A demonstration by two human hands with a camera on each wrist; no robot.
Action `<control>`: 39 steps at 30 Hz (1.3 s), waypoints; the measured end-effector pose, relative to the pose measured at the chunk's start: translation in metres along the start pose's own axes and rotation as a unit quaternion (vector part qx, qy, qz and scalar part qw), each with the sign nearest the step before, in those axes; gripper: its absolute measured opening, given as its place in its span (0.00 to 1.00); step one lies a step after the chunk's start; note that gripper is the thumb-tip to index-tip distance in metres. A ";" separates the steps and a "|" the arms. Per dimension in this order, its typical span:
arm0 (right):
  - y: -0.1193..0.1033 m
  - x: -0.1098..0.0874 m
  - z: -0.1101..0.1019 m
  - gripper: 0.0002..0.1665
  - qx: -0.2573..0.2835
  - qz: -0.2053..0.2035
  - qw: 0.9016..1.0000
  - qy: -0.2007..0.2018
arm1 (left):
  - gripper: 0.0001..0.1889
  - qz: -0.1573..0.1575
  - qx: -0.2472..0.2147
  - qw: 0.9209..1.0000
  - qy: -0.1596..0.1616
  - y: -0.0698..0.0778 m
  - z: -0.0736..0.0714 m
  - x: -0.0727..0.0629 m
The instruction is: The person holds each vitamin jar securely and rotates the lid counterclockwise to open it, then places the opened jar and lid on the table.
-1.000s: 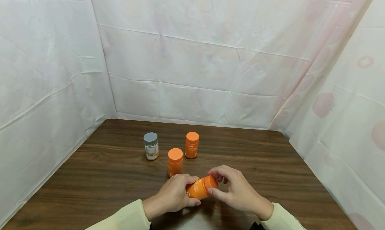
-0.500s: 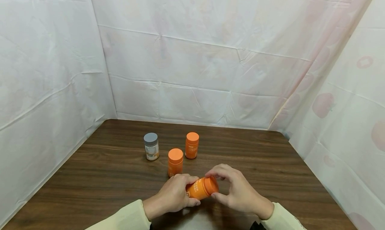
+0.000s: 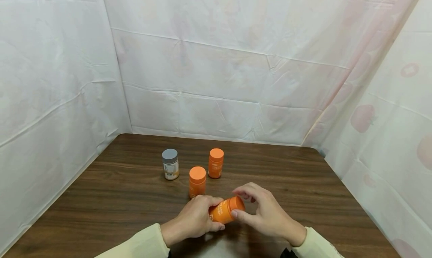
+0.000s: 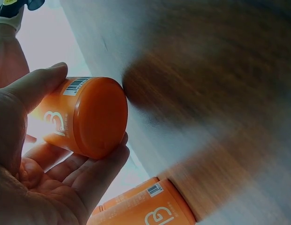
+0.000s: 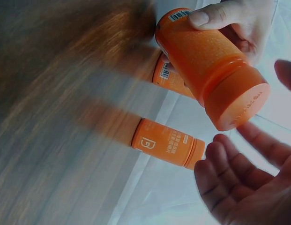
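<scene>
My left hand (image 3: 197, 217) grips an orange bottle (image 3: 220, 213) round its body, thumb on one side and fingers on the other. The bottle is tilted on its side, with its orange screw cap (image 3: 237, 204) toward my right hand (image 3: 266, 213). That hand is spread loosely around the cap; its index fingertip is right at the cap's edge in the right wrist view, while the thumb (image 5: 287, 75) stands apart from it. Seen from the left wrist, the bottle's round base (image 4: 103, 117) faces the camera. The cap is hidden there.
Just beyond my left hand stands a second orange bottle (image 3: 197, 183), partly covered by that hand. Behind it are another orange bottle (image 3: 215, 163) and a clear jar with a grey lid (image 3: 170, 164). White sheeting (image 3: 216, 63) walls in the dark wooden table (image 3: 287, 168).
The right fingers and thumb shift around the cap, closing toward its far rim half a second ago and lifting off a little now. The left hand and its bottle have stayed put.
</scene>
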State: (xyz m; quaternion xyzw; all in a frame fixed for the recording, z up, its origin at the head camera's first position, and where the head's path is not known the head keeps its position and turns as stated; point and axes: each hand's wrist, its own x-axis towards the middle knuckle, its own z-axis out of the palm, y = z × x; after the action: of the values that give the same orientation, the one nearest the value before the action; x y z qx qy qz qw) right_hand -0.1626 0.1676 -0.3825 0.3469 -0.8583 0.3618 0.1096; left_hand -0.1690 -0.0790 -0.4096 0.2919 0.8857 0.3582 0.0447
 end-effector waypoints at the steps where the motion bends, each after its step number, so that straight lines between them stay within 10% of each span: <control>1: 0.000 0.000 0.000 0.20 -0.004 0.014 1.000 0.001 | 0.22 0.000 -0.002 1.000 0.000 0.000 0.000 0.000; 19: -0.002 0.004 -0.002 0.18 0.022 0.100 0.993 -0.050 | 0.21 0.002 -0.012 1.000 -0.003 0.000 0.000 0.001; 39: 0.003 -0.001 -0.003 0.27 0.002 -0.024 0.999 -0.030 | 0.22 -0.006 -0.010 1.000 -0.006 0.000 0.001 0.000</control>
State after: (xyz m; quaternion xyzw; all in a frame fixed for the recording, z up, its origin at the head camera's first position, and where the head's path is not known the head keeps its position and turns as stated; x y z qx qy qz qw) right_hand -0.1643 0.1716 -0.3819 0.3778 -0.8521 0.3503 0.0921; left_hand -0.1689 -0.0785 -0.4099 0.2880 0.8835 0.3654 0.0554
